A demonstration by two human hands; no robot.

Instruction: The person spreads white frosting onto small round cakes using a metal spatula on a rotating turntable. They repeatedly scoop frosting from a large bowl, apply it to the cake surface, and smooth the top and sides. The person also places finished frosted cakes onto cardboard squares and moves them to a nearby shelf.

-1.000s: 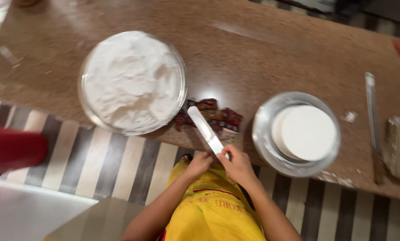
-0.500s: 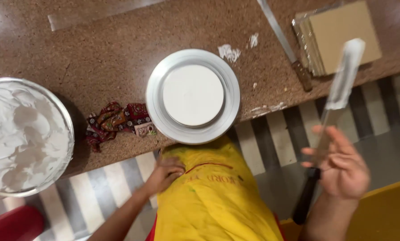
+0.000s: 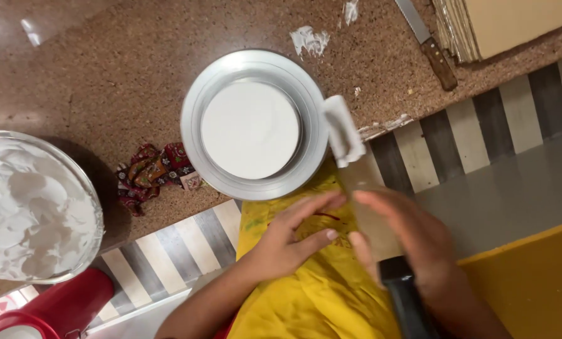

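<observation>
The right hand (image 3: 412, 242) gripped a cream-smeared, black-handled long metal spatula (image 3: 362, 182) while the left hand's (image 3: 293, 235) spread fingers touched its blade

A yellow apron (image 3: 318, 289) is worn over the front, marked with faint red and green smears near its top edge. Both forearms are left bare, with no sleeves, rings or wristbands to be seen. A little red cloth is seen at the apron's lower left edge.
</observation>
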